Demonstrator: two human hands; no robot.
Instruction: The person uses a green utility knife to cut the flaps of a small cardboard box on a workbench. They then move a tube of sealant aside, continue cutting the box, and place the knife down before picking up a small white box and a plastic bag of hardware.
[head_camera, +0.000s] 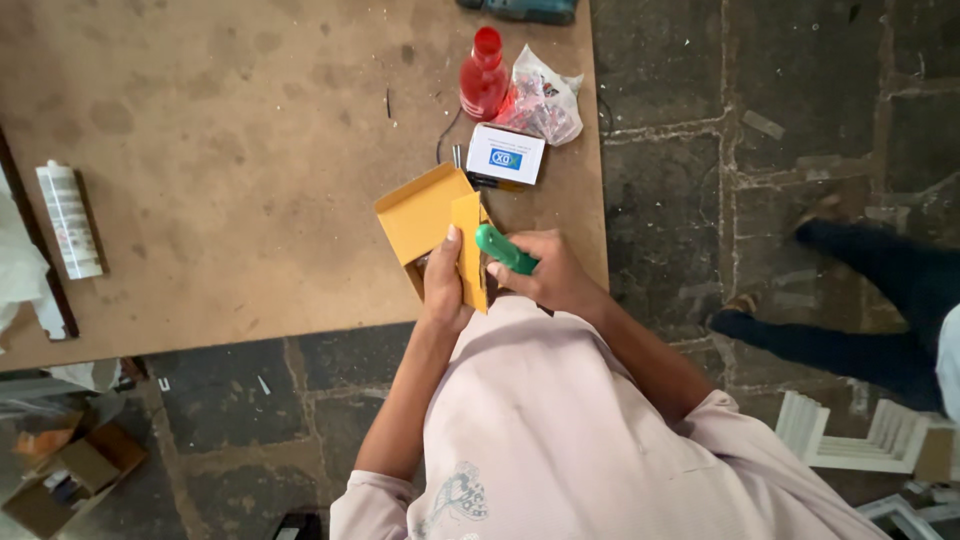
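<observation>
At the near edge of a brown board table (230, 170), my left hand (443, 285) grips an open yellow cardboard box (425, 215) by its flap. My right hand (545, 275) is closed around a green-handled tool (505, 250), whose tip touches the box flap. What lies inside the box is hidden.
Behind the box are a small white carton with a blue label (505, 153), a red plastic bottle (483, 75) and a clear bag of red and white small parts (545, 100). A white sealant tube (68, 220) lies at the left. Another person's legs (860, 300) stand on the stone floor at right.
</observation>
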